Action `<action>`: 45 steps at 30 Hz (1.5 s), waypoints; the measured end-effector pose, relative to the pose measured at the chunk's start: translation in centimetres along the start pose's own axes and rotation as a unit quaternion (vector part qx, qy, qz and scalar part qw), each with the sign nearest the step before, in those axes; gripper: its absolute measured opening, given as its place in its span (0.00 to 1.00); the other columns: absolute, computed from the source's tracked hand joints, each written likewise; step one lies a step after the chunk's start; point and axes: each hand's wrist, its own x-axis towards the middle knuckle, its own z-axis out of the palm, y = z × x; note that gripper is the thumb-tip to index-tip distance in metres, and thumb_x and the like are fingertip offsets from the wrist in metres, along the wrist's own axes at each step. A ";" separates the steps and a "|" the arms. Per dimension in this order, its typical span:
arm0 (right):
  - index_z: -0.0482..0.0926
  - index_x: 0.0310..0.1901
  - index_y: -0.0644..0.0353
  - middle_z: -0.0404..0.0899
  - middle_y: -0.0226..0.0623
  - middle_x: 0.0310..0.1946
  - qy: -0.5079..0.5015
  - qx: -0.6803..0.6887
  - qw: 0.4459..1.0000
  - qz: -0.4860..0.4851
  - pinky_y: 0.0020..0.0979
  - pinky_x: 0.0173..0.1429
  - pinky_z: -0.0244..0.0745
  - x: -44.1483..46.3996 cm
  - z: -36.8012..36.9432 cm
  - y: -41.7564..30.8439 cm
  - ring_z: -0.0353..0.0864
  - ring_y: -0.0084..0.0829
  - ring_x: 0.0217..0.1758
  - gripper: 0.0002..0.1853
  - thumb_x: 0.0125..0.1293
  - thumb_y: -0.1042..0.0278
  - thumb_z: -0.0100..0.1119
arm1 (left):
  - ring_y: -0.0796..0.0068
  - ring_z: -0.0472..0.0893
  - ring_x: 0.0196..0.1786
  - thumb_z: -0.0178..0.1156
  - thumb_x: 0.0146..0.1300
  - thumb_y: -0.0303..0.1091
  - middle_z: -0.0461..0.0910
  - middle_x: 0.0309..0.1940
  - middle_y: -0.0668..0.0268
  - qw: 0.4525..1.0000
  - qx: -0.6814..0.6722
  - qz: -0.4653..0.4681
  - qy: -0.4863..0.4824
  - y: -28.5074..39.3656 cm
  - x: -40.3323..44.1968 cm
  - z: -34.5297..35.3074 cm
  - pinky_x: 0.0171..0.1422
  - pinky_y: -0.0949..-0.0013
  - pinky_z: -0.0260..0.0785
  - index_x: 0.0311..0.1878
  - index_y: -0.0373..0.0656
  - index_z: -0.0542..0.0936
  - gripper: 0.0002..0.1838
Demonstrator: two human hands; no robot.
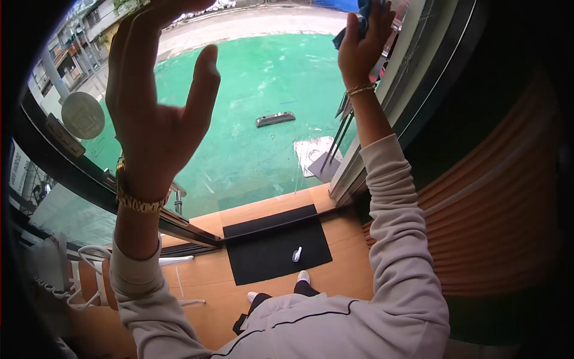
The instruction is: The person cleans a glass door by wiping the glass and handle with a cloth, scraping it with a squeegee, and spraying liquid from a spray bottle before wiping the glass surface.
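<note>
The right hand point(362, 55) is up near the top of the view, thumb and fingers closed around a dark blue cloth point(339, 40), with one end hanging out past the thumb. The bunched hold probably keeps the loose fabric gathered. It is close to the pale door frame point(378, 113); at this warped edge I can't fairly tell whether the cloth touches anything there.

The left hand point(156, 122) is raised as well, with nothing in the palm, the thumb held well away from the fingers, whose tips run out of view. Nearest to it on the outer side is a round disc point(83, 115) on the glass; the open palm may be there for balance or to steady something.

Both pale sleeves point(397, 209) are bunched up the forearms, likely to keep the cuffs clear of the wrists. Below, a black mat point(257, 254) lies at the doorway, where shoes would land, with a small white object point(297, 254) on it. The person's shoes point(304, 277) stand just beside the mat's inner edge, facing the green ground point(233, 143) outside.
</note>
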 end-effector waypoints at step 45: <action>0.54 0.67 0.73 0.60 0.57 0.66 0.235 0.012 0.831 0.505 0.37 0.67 0.61 -37.1 -1.1 6.7 0.65 0.46 0.67 0.26 0.73 0.66 0.40 | 0.65 0.81 0.42 0.55 0.58 0.19 0.78 0.43 0.56 0.667 -0.287 -0.549 -0.413 20.2 -31.4 -6.1 0.46 0.67 0.74 0.60 0.38 0.66 0.25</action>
